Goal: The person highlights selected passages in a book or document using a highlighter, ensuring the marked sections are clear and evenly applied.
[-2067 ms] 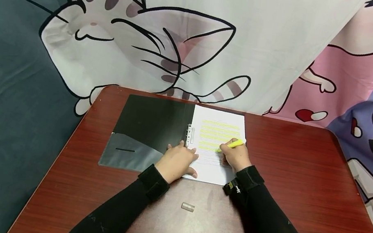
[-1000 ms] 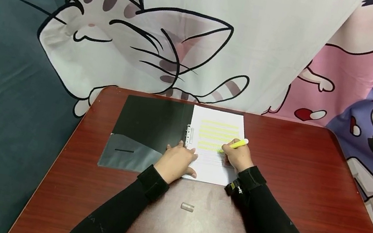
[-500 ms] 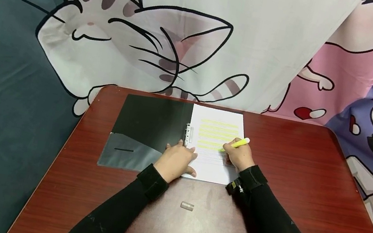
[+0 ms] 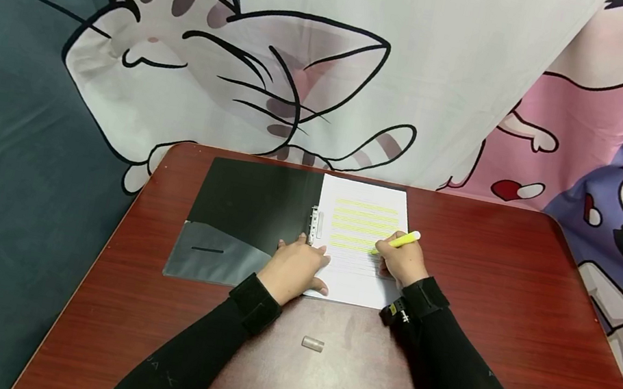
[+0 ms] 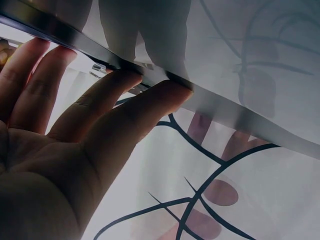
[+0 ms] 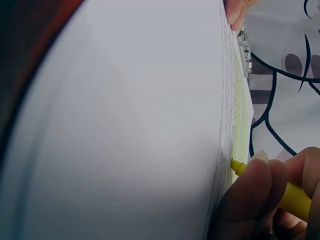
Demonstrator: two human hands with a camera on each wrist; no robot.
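Note:
A yellow highlighter [image 4: 407, 239] is pinched between the thumb and fingers of my right hand [image 4: 405, 261]. In the right wrist view the tip of the highlighter [image 6: 238, 167] meets the printed page, among its lines. The white paper [image 4: 354, 289] bears yellow bands over its upper lines and plain print below. It lies on the right side of an opened dark folder [image 4: 257, 199], beside a metal clip [image 4: 314, 224]. My left hand [image 4: 295, 268] rests with spread fingers across the folder's middle and the paper's lower left edge. The left wrist view shows those fingers [image 5: 115, 107] extended, tips against the folder.
A small greyish cap-like cylinder [image 4: 313, 344] lies on the reddish-brown table [image 4: 515, 314], in front of the folder. The folder's left side has a grey pocket [image 4: 219, 258]. A cat-printed curtain [image 4: 464, 75] hangs behind the table.
My right hand has slid a little to the right with the highlighter along a line of print. The left hand stays in place on the folder and paper.

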